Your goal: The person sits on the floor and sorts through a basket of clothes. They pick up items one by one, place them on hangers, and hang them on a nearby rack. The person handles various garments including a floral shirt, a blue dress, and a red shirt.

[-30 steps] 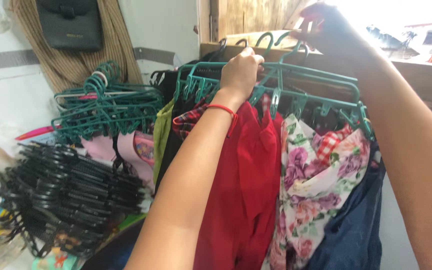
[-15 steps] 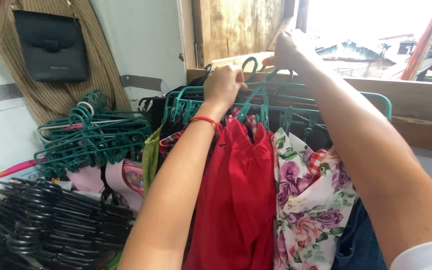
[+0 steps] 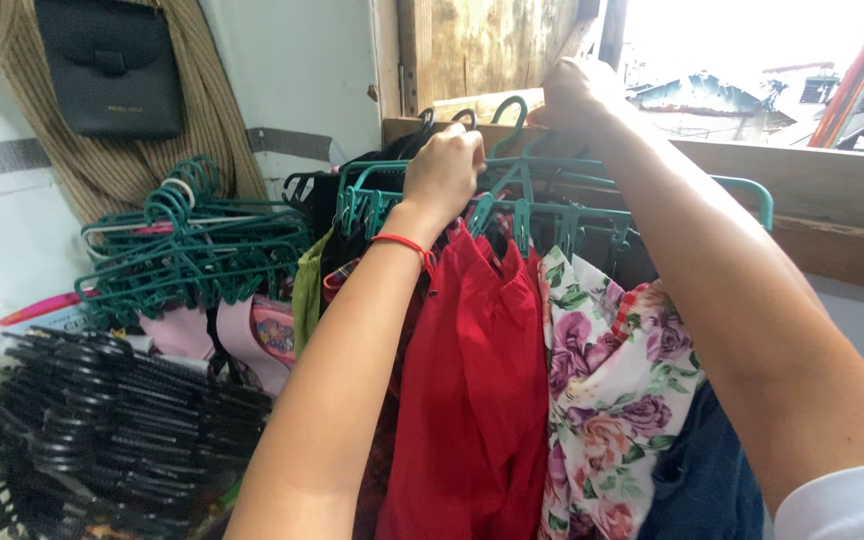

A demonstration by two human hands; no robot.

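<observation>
Our left hand (image 3: 444,172) grips the green clip hangers (image 3: 512,205) mid-frame; our right hand (image 3: 577,95) pinches a hook (image 3: 508,112) above. We lift level so the red garment (image 3: 477,390) stays clipped.

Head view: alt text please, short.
Both hands reach up among green clip hangers by a window: the left hand grips one above a red garment, the right hand holds hooks higher up. Floral cloth hangs beside it.
</observation>
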